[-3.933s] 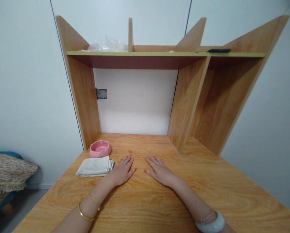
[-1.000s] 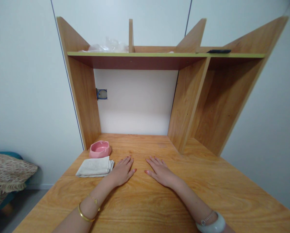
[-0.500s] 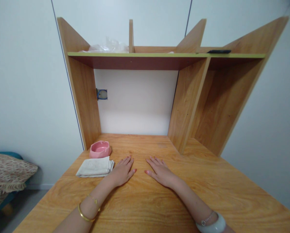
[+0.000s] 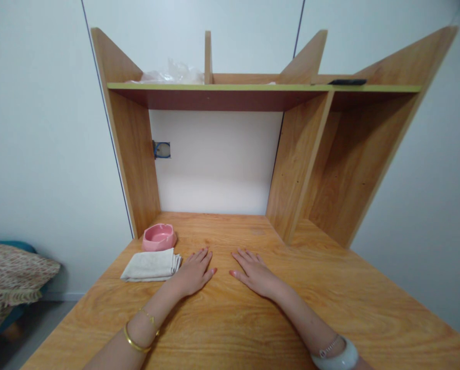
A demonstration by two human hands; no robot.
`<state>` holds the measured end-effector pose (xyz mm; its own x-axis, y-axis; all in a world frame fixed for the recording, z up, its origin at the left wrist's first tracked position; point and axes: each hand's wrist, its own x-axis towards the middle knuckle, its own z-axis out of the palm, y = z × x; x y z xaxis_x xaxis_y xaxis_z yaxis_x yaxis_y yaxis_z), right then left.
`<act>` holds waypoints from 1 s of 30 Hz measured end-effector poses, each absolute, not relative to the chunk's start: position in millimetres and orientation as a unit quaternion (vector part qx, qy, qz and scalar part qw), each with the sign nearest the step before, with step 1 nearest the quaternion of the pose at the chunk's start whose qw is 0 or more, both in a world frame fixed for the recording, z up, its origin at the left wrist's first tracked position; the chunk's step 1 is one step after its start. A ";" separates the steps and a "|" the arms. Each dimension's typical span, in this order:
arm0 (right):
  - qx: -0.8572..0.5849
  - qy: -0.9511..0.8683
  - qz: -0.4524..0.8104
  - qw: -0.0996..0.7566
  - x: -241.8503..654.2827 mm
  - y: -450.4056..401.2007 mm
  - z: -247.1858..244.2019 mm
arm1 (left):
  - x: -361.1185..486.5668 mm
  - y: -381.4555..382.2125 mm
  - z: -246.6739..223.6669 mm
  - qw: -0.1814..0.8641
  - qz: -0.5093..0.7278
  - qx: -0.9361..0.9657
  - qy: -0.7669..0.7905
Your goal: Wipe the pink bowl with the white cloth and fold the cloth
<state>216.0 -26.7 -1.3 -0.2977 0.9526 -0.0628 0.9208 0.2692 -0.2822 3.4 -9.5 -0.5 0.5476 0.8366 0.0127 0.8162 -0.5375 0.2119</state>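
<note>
My left hand (image 4: 192,273) lies palm down on the wooden desk (image 4: 230,324), fingers stretched out and holding nothing. Just left of it is a folded whitish cloth (image 4: 150,265), close to the wrist. Behind that cloth stands a pink ashtray-like bowl (image 4: 159,238) with a notched, angular rim. My right hand (image 4: 256,273) also rests flat on the desk, fingers extended, with nothing in it. A gap of bare wood separates the two hands.
A wooden shelf unit (image 4: 218,88) rises from the desk's back, with upright side panels. On it lie clear plastic wrapping (image 4: 171,73) and a flat black object (image 4: 347,81). An uncovered wall box (image 4: 162,150) shows wires. A patterned cushion (image 4: 17,270) is at far left.
</note>
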 end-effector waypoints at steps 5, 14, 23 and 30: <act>-0.589 -0.795 0.132 0.062 216.8 -25.1 -3.8 | 2.4 -7.0 -4.4 0.088 0.064 0.878 0.467; -0.590 -0.793 0.137 0.060 216.9 -24.8 -3.9 | 2.7 -6.9 -4.0 0.093 0.059 0.876 0.470; -0.592 -0.793 0.133 0.057 216.0 -26.2 -1.7 | 2.4 -6.4 -5.6 0.087 0.066 0.876 0.470; -0.590 -0.794 0.135 0.060 217.4 -23.8 -5.5 | 2.7 -7.7 -3.1 0.087 0.062 0.875 0.473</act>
